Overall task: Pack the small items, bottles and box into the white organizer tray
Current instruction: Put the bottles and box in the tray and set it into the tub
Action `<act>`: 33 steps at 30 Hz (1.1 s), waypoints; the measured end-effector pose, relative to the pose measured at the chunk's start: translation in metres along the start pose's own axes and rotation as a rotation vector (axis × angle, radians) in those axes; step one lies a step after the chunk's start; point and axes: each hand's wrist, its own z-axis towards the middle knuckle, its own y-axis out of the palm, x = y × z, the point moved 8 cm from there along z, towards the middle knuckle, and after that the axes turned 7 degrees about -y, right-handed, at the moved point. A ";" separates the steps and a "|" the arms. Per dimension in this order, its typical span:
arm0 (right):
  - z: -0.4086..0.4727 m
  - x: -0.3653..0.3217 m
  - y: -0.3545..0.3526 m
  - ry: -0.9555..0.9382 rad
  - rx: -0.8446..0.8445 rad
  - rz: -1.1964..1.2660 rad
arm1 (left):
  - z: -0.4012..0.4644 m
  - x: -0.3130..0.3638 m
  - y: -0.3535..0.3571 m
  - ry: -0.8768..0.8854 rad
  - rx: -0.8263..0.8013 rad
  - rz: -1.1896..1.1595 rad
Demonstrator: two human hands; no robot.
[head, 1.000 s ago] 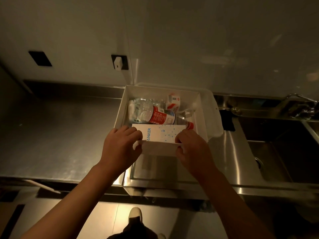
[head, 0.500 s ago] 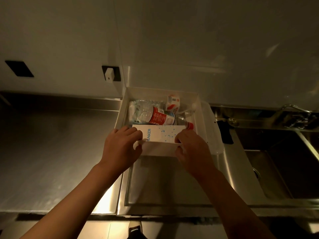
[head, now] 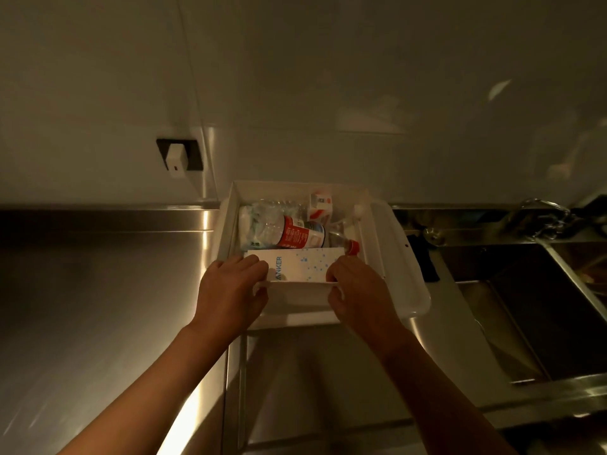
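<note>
**A:** What do you see from the head camera?

**B:** A white tray (head: 226, 224) sits on a shiny metal counter (head: 98, 290), close to the wall (head: 328, 77). Two hands are at its near edge.

**A:** What are the hands doing?

**B:** The left hand (head: 230, 292) holds the near rim on the left. Its fingers curl over the top of the rim and its thumb is tucked under. The right hand (head: 358, 290) does the same on the right side. Both hands grip the tray and nothing else.

**A:** What is inside the tray?

**B:** A white box (head: 302, 266) with blue letters and little blue dots lies just behind the near rim, between the two hands. The fingertips touch its ends or come very close; I cannot tell which. Behind the box lies a clear bottle (head: 295, 234) on its side. It has a red label, and its red cap (head: 353, 247) points to the right. A second clear bottle (head: 262, 218) lies on its left, and it looks crumpled. In the far corner there is a small red and white carton (head: 320, 206).

**A:** Anything beside the tray?

**B:** A white lid (head: 400, 257) lies on the right, touching the tray's side. Past it is something dark (head: 423, 257) on the counter, then a metal sink (head: 542, 307) with a tap (head: 542, 208) at the back. On the wall to the left is a black plate with a small white plug (head: 176, 157) on it.
</note>
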 end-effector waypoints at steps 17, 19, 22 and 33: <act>0.024 0.052 0.067 -0.015 -0.094 0.084 | 0.022 -0.028 0.076 -0.101 -0.234 0.071; 0.028 0.058 0.071 -0.028 -0.097 0.088 | 0.026 -0.030 0.083 -0.123 -0.257 0.073; 0.034 0.067 0.080 -0.042 -0.122 0.084 | 0.033 -0.031 0.091 -0.137 -0.280 0.094; 0.045 0.088 0.129 0.026 -0.230 0.109 | 0.041 -0.049 0.125 -0.131 -0.406 0.174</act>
